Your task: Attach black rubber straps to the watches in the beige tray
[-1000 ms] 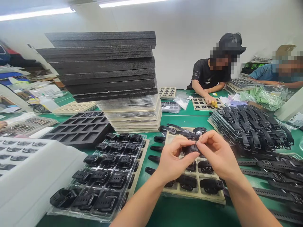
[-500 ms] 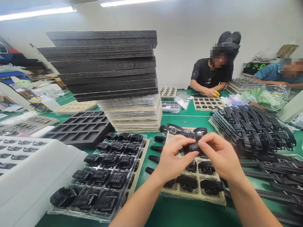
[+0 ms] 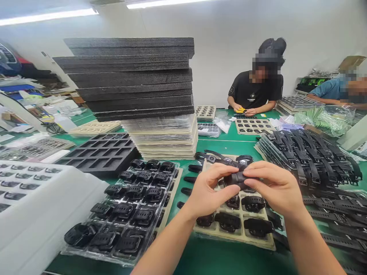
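Note:
Between my two hands is a black smartwatch point(image 3: 235, 178) with a dark strap, partly covered by my fingers. My left hand point(image 3: 210, 187) grips it from the left with thumb and fingers. From the right, my right hand point(image 3: 272, 187) pinches the strap. Both are held just above a cream tray point(image 3: 242, 237), whose compartments hold black watches with looped straps; a watch point(image 3: 228, 221) sits in its front row. More watches with straps lie across the tray's far end, and strap ends stick out past its left side.
Left of the cream tray is a clear plastic tray point(image 3: 126, 259) of strapped watches. Behind it stand a black foam tray point(image 3: 97, 168) and a tall stack of foam sheets point(image 3: 132, 76). Strapped watches pile up at right point(image 3: 312, 152). A co-worker point(image 3: 255, 91) sits across the table.
My right hand has shifted slightly right, its fingers now stretched along the strap. The view has turned a little left. The co-worker opposite has moved a yellow item to the left.

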{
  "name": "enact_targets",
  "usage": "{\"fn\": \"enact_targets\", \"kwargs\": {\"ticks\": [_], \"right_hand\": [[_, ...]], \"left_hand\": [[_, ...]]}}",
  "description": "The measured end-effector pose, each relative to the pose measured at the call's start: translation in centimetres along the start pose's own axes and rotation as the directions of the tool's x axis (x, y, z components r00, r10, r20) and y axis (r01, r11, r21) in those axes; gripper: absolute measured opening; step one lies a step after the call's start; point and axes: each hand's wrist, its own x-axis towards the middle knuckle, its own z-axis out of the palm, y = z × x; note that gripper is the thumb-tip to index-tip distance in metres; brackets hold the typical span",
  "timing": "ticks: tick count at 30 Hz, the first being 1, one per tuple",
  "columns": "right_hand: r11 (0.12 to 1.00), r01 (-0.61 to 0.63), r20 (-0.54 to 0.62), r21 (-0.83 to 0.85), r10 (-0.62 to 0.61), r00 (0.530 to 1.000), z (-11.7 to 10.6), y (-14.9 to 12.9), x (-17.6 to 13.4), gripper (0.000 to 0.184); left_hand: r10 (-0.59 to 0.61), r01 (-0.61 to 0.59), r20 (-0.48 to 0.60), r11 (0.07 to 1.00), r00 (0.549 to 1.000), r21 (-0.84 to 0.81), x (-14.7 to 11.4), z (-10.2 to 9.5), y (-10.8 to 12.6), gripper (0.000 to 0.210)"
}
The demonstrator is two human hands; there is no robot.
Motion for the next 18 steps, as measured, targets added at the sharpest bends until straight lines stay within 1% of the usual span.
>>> {"fn": "enact_targets", "kwargs": {"ticks": [2, 5, 8, 13, 18], "right_hand": [[1.000, 0.002, -0.031, 0.009, -0.002, 1.000, 0.01, -0.03, -0.02, 0.026], [1.000, 0.002, -0.045, 0.012, -0.001, 0.999, 0.14, -0.22, -0.07, 0.025], [1.000, -0.009, -0.044, -0.007, 0.009, 0.999, 0.25, -0.45, -0.09, 0.022], [0.999, -0.038, -0.010, -0.032, 0.037, 0.999, 0.38, -0.51, -0.13, 0.019], [0.997, -0.079, -0.008, -0.014, 0.079, 0.997, 0.49, -0.29, -0.23, 0.015]], "left_hand": [[-0.001, 0.001, 0.010, 1.000, 1.000, -0.004, -0.02, 0.02, -0.01, 0.028], [-0.006, 0.006, -0.017, 1.000, 1.000, 0.018, -0.02, 0.25, -0.32, 0.026], [-0.016, 0.018, -0.057, 0.999, 0.998, 0.035, 0.01, 0.53, -0.74, 0.027], [-0.001, -0.004, -0.086, 0.998, 0.996, -0.058, 0.11, 0.55, -0.94, 0.026], [-0.035, 0.034, -0.084, 0.999, 0.996, -0.007, 0.12, 0.39, -0.82, 0.026]]}}
